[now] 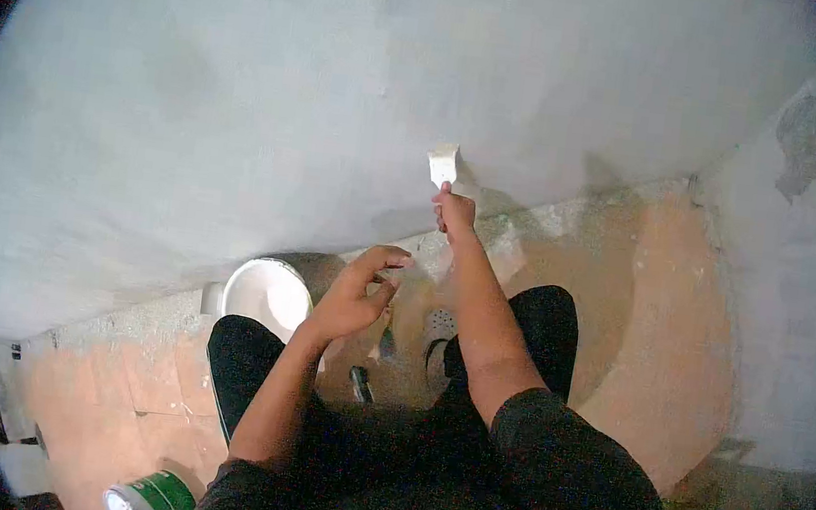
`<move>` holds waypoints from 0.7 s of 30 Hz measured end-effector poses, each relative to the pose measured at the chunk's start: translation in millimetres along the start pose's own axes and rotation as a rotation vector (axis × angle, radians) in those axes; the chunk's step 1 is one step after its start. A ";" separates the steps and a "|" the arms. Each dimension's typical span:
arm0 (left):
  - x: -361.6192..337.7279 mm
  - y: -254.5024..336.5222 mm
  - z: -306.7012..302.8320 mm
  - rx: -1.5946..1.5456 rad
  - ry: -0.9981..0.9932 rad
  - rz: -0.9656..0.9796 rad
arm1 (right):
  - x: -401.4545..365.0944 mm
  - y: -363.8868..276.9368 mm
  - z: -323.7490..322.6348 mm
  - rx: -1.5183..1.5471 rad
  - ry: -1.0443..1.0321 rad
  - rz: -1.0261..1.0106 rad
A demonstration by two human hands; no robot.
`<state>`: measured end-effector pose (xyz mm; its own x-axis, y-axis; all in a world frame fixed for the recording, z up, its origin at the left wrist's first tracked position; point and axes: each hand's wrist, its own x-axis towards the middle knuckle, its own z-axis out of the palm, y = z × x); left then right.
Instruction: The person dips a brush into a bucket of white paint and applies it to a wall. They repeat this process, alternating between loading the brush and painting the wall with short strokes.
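Room under renovation | patchy wall (245,95) | paint-spotted tiled floor (123,374) | white bucket (268,291)

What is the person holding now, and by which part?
The right hand holds a white brush or scraper by its handle, in the fingers. The left hand appears to hold nothing.

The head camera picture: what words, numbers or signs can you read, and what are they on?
None that I can read.
Green-and-white bucket: pale marks on its green part, too small and blurred to read.
White tool in the right hand: no writing I can see.
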<state>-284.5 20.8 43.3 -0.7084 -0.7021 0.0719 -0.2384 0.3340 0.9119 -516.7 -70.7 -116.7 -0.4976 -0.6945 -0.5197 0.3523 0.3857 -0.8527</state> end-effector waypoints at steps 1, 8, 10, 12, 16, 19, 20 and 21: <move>-0.3 -1.7 -0.8 -0.012 0.003 0.009 | 8.4 9.2 0.7 0.001 0.006 0.021; 0.5 1.4 0.2 -0.055 -0.006 -0.003 | 17.5 42.0 -15.5 -0.061 0.025 0.203; 4.0 10.1 -1.3 -0.055 -0.050 -0.065 | 32.2 56.5 -23.6 -0.022 -0.045 0.200; 8.6 6.3 -1.1 -0.059 -0.057 -0.067 | 34.5 54.2 -22.6 -0.042 0.004 0.235; 15.6 8.1 2.2 -0.067 -0.079 -0.075 | 40.7 59.8 -30.0 -0.156 0.050 0.359; 19.3 11.0 4.7 -0.077 -0.075 -0.084 | 72.6 90.9 -36.7 -0.313 0.102 0.405; 19.3 14.1 5.2 -0.075 -0.072 -0.080 | 78.8 96.2 -35.9 -0.357 0.116 0.237; 19.9 17.3 4.7 -0.067 -0.068 -0.078 | 86.4 103.0 -33.9 -0.402 0.129 0.072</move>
<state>-305.9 15.5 58.6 -0.7337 -0.6790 -0.0256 -0.2510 0.2359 0.9388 -550.3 -70.4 -251.2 -0.5871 -0.5856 -0.5589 0.0654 0.6539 -0.7538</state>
